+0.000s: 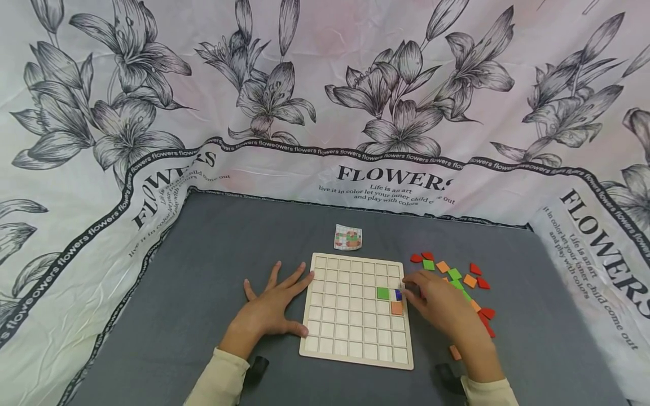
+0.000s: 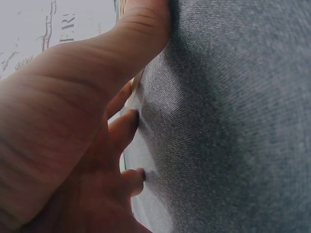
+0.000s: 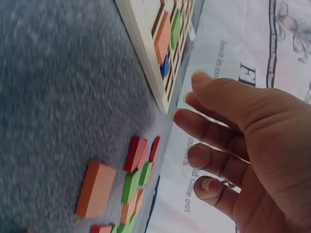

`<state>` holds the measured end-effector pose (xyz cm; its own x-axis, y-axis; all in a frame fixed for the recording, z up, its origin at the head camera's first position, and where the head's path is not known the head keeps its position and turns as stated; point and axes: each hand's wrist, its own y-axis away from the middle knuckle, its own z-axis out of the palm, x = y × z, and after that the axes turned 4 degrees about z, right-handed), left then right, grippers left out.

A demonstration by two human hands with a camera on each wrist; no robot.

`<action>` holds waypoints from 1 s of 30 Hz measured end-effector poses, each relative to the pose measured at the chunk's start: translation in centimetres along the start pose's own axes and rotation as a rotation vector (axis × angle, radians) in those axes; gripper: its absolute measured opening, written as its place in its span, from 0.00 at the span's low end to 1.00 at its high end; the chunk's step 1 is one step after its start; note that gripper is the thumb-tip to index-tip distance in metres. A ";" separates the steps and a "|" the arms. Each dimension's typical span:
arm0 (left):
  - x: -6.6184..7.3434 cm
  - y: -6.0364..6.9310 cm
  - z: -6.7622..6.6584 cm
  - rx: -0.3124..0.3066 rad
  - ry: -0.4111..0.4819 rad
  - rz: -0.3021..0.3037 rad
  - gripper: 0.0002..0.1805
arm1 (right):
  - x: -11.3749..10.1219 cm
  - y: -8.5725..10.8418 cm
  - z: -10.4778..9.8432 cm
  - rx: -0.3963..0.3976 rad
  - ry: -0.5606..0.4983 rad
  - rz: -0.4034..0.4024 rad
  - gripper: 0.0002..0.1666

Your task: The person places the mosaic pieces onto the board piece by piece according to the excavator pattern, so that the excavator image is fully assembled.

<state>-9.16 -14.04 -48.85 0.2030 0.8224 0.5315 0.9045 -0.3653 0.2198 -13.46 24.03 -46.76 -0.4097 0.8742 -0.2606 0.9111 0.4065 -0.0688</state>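
Observation:
A pale wooden grid board (image 1: 350, 321) lies flat on the grey cloth. My left hand (image 1: 268, 310) is beside its left edge, fingers spread, with the thumb and a fingertip touching the rim. Near the board's right edge, a green square (image 1: 383, 293), an orange square (image 1: 396, 308) and a small blue piece (image 1: 398, 295) sit in its cells. My right hand (image 1: 439, 301) hovers at that edge by the blue piece. In the right wrist view its fingers are loosely bent, with nothing between thumb and fingertips, and the blue piece (image 3: 165, 66) lies apart from them.
Loose red, green and orange pieces (image 1: 470, 281) are scattered right of the board, some hidden under my right forearm. One orange piece (image 1: 455, 353) lies nearer me. Behind the board is a small patterned card (image 1: 348, 237). Flower-printed cloth (image 1: 284, 169) rises around the grey surface.

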 end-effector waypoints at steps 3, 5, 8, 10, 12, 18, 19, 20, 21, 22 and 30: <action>0.1 -0.1 0.0 0.001 -0.001 -0.002 0.67 | 0.6 0.2 -0.4 0.006 0.006 0.045 0.17; 0.1 -0.1 0.0 0.003 0.000 -0.002 0.67 | 1.0 0.3 -0.6 -0.003 0.003 0.087 0.18; 0.1 -0.1 0.0 0.005 0.002 0.000 0.67 | 1.6 0.4 -0.9 -0.037 0.002 0.174 0.19; 0.1 -0.1 0.0 0.006 0.001 0.001 0.67 | 2.1 0.5 -1.0 -0.066 0.001 0.227 0.21; 0.1 -0.1 0.0 0.004 0.001 -0.001 0.67 | 2.6 0.5 -1.0 -0.089 0.002 0.267 0.22; 0.1 0.0 -0.1 0.001 0.002 -0.001 0.67 | 3.6 0.9 -0.8 -0.073 0.007 0.302 0.22; 0.1 0.0 -0.1 0.002 0.002 0.000 0.67 | 3.6 1.0 -0.8 -0.068 0.007 0.309 0.22; 0.1 0.0 -0.1 0.003 0.002 0.000 0.67 | 3.6 1.0 -0.8 -0.064 0.008 0.318 0.21; 0.1 0.0 -0.1 0.003 0.002 0.001 0.67 | 3.6 1.1 -0.8 -0.062 0.007 0.327 0.21; 0.1 0.1 -0.1 0.004 0.002 0.002 0.67 | 3.6 1.2 -0.8 -0.059 0.008 0.335 0.21; 0.0 0.0 0.0 0.002 0.001 0.006 0.67 | 3.5 1.2 -0.5 -0.062 0.011 0.371 0.19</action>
<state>-9.11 -14.03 -48.80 0.2076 0.8198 0.5337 0.9040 -0.3693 0.2156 -13.79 27.70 -47.28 -0.0532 0.9677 -0.2465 0.9933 0.0767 0.0865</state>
